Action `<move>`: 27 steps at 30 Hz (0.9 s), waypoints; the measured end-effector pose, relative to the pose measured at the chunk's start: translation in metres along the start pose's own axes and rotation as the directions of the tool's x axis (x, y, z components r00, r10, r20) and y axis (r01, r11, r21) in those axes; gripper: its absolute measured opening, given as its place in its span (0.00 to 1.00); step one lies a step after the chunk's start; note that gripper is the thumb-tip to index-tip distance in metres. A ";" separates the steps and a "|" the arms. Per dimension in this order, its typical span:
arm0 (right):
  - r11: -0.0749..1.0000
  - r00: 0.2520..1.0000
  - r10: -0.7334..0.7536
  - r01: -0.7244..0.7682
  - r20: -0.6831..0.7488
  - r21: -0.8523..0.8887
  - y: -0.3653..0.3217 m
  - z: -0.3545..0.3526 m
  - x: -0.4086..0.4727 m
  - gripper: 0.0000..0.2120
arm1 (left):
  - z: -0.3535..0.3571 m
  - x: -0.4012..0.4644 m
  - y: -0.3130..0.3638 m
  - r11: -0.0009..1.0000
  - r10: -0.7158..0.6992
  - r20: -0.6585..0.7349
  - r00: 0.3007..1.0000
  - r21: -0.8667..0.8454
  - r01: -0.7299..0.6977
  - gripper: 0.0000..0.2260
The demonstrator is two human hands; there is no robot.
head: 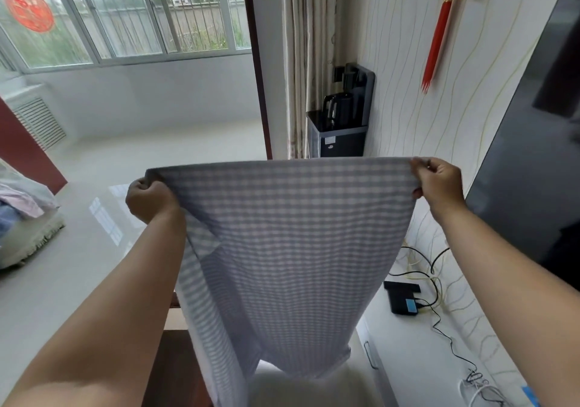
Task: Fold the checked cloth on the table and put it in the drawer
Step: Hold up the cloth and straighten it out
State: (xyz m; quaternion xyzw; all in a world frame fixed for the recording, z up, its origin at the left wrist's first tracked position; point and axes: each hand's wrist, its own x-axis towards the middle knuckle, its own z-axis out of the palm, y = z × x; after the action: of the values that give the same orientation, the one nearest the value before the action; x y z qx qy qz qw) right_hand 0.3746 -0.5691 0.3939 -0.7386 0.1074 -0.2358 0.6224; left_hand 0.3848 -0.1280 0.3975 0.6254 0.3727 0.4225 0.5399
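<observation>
Pinching the top corners of the checked cloth [288, 249], left hand [150, 201] and right hand [437, 184] curled tight, level, well apart. Top edge stretched sideways between them; length hanging straight down over the white cabinet [417, 359]. Neither hand nearer.

No text, brand or number can be read. Marks are seen on the red window decoration [29, 8] and a label on the black box [405, 301], but both are blurred.
</observation>
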 end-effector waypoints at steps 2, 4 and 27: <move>1.000 0.995 0.021 -0.020 -0.098 0.010 -0.008 0.003 0.013 0.09 | 0.009 0.004 0.004 0.988 0.139 0.050 0.989 0.059 -0.142 0.10; 0.996 0.978 0.073 -0.081 -0.194 -0.035 -0.005 0.012 0.021 0.13 | 0.020 0.003 -0.001 0.950 0.235 0.178 0.956 0.167 -0.264 0.14; 0.939 0.845 0.265 -0.336 0.465 0.076 -0.019 0.145 -0.137 0.03 | 0.039 -0.162 -0.023 0.906 -0.362 0.694 0.623 0.104 0.410 0.27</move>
State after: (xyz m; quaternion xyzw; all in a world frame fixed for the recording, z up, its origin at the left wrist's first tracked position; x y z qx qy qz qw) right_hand 0.3231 -0.3775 0.3667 -0.6963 0.0573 0.0335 0.7147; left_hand 0.3622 -0.2883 0.3521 0.6252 0.2521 0.0402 0.7375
